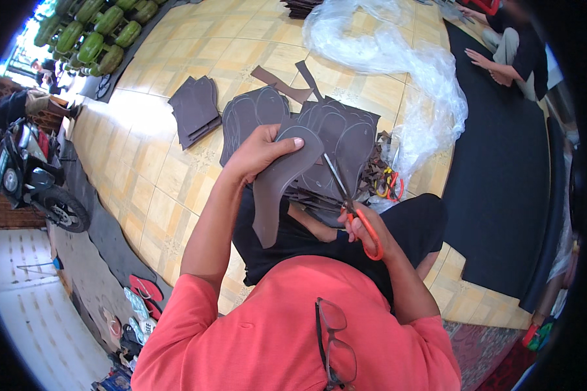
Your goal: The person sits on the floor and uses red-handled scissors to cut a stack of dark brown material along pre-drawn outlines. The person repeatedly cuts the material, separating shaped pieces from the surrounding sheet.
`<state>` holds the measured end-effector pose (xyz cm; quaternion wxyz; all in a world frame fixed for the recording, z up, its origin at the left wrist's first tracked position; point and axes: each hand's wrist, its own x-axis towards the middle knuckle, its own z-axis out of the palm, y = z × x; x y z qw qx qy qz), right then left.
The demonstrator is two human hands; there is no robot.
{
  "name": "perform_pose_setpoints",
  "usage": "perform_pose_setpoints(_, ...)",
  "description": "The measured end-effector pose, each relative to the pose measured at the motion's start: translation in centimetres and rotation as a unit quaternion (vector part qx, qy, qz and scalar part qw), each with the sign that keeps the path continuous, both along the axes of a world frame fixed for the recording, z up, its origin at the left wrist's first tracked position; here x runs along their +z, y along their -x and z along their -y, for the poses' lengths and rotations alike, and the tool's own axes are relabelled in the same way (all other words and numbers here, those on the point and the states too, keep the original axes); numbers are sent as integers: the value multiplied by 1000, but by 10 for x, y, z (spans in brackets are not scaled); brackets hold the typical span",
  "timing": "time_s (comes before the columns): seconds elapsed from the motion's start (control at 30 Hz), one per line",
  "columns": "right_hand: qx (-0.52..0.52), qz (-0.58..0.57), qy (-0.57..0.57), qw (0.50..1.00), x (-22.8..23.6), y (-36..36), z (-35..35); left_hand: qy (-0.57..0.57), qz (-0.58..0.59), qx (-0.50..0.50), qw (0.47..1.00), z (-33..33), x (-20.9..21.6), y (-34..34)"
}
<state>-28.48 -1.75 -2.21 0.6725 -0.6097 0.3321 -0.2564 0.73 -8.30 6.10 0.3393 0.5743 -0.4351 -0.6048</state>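
Observation:
My left hand (265, 154) pinches a dark brown sheet piece (287, 163) marked with a curved sole outline, thumb on top. A strip of the same sheet hangs down toward my lap. In my right hand (365, 228) is a pair of scissors (338, 179) with orange handles, its blades pointing up and left beside the piece's right edge. Below and beyond lie stacks of brown sheets (352, 133) with sole shapes drawn on them. Another marked stack (248, 114) sits left of these, partly behind my left hand.
A smaller stack of brown pieces (195, 111) lies farther left. Offcuts (377, 171) and other scissors (392, 185) are at the right, near crumpled clear plastic (437, 78). Past that a black sheet (496, 176) covers the tiles, where another person (518, 55) sits. A motorcycle (39, 176) stands left.

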Motion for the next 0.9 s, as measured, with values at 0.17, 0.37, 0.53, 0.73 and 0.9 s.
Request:
perform_pose_setpoints(0.17,52,19,-49,997,-2,-5,5,-14,29,-74,997,-3,16,6)
perform_pose_setpoints(0.37,15,24,-11,1000,6,-17,17,-11,34,-149,988,-12,9,22)
perform_pose_setpoints(0.53,-37,-18,92,995,2,-19,19,-1,28,-157,987,-12,-4,23)
perform_pose_setpoints(0.73,-115,-31,-58,991,-9,-21,11,69,59,-56,994,-6,-15,18)
perform_pose_setpoints(0.9,-202,-52,-73,975,-14,-21,14,305,-78,436,843,14,-19,9)
